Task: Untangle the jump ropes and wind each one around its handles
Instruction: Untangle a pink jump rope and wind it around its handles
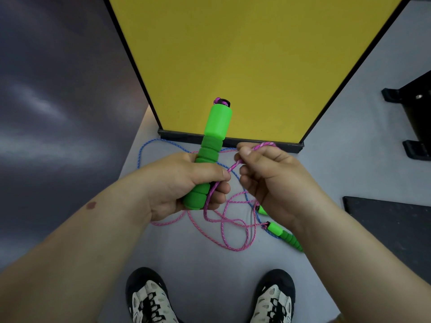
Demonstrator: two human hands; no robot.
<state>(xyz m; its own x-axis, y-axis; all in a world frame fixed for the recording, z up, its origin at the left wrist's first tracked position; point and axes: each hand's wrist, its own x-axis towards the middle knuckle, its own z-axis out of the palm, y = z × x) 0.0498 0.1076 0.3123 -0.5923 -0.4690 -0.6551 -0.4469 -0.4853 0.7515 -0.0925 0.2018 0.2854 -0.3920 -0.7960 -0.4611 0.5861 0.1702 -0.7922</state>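
My left hand [184, 183] grips a green jump-rope handle [211, 145] upright by its foam grip; pink cord leaves its black top end. My right hand [268, 176] pinches the pink rope [229, 226] between thumb and fingers just right of the handle. The pink cord runs from my right fingers down under my left thumb, then drops in loose loops to the floor. A blue rope [142, 152] lies tangled with it on the floor. Another green handle [283, 235] lies on the floor below my right wrist, and part of a third green handle [262, 210] shows beside it.
A yellow panel [245, 54] with a black frame stands straight ahead. A dark wall fills the left side. Black equipment bases [410, 96] and a black mat [396, 227] sit at the right. My two shoes [149, 299] stand on the grey floor [210, 264] below.
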